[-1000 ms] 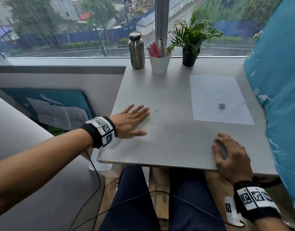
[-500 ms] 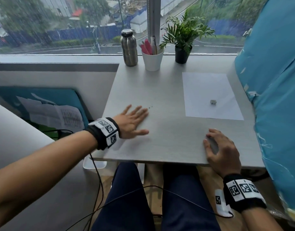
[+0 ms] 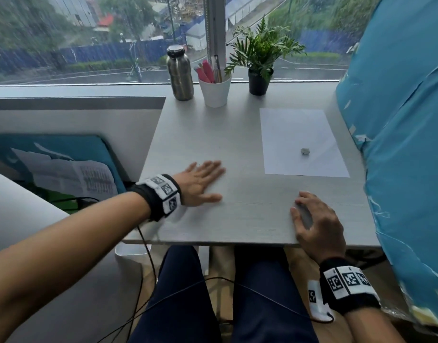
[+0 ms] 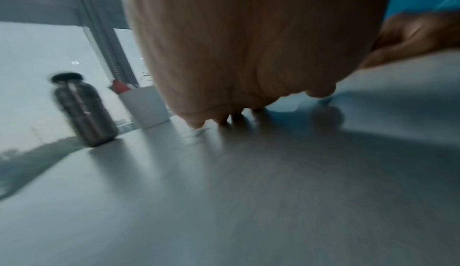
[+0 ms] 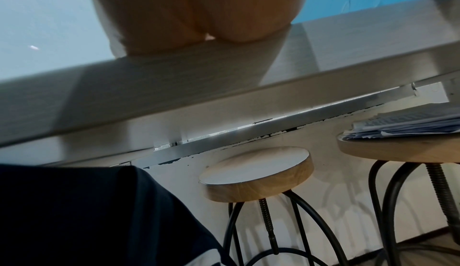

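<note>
My left hand (image 3: 208,179) lies flat, palm down, on the left part of the grey table (image 3: 250,219), fingers straight and close together, holding nothing. In the left wrist view, which is blurred, the left hand (image 4: 236,53) has its fingertips (image 4: 196,122) touching the tabletop. My right hand (image 3: 304,211) rests on the table near its front edge, fingers loosely bent, with nothing in it. A white sheet of paper (image 3: 297,134) lies at the right with a small grey lump (image 3: 305,151) on it.
At the back by the window stand a steel bottle (image 3: 179,73), a white cup of pens (image 3: 215,91) and a potted plant (image 3: 258,55). A large blue wrapped object (image 3: 406,144) borders the table's right side. Two wooden stools (image 5: 256,172) stand under the table.
My left hand's fingers have drawn closer together and the hand has slid slightly over the tabletop. The right hand has stayed where it was. The head view has shifted.
</note>
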The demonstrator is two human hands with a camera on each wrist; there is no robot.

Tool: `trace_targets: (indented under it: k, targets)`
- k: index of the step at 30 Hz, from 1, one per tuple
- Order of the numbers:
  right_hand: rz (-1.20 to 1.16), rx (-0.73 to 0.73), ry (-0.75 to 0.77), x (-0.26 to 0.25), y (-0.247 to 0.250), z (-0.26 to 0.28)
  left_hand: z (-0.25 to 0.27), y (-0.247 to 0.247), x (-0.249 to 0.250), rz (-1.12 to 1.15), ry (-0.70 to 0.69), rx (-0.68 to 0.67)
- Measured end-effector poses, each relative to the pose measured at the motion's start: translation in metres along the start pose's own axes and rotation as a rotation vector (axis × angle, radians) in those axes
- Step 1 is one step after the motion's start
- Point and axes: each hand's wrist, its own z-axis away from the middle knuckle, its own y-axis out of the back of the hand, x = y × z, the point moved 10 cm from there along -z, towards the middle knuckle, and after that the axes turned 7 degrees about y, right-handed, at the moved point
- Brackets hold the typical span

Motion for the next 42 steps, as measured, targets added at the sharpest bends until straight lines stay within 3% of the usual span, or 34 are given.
trace_targets:
  k: [4,7,9,12,14,17,22,24,26,29,31,37,42]
  targets:
    - [0.016,0.003,-0.018,0.004,0.003,-0.001,-0.010,0.010,-0.043,-0.015,0.208,-0.038]
    - [0.012,-0.002,-0.023,0.004,0.000,-0.001,-0.014,0.022,-0.044,-0.029,0.365,0.008]
    - [0.014,-0.014,-0.025,0.003,-0.003,0.001,-0.018,0.027,-0.011,-0.057,0.246,0.060]
    - [0.018,-0.001,-0.023,0.003,-0.001,0.000,-0.024,0.022,0.064,-0.072,-0.066,0.066]
    - [0.014,0.006,-0.018,0.002,0.000,0.000,-0.026,0.012,0.086,-0.079,-0.142,0.036]
    - [0.011,-0.001,-0.017,0.002,0.000,0.000,-0.032,0.010,0.066,-0.045,-0.076,0.039]
    - [0.009,0.004,-0.024,0.001,0.001,0.000,-0.028,0.021,-0.021,-0.066,0.315,0.010]
    - [0.009,0.006,-0.026,0.000,0.001,0.000,-0.023,0.027,-0.035,-0.076,0.430,0.025]
    - [0.011,0.006,-0.027,0.000,0.001,0.000,-0.027,0.029,-0.013,-0.055,0.340,0.068]
    - [0.013,0.002,-0.023,0.001,0.001,0.000,-0.034,0.019,0.047,-0.011,0.022,0.050]
    - [0.013,-0.001,-0.017,0.002,0.000,0.000,-0.041,0.012,0.062,0.011,-0.045,0.036]
    - [0.010,-0.006,-0.015,0.004,-0.003,0.001,-0.070,0.030,0.013,0.041,0.188,0.037]
    - [0.006,0.005,-0.018,0.003,-0.001,0.001,-0.058,0.032,-0.037,0.087,0.347,0.025]
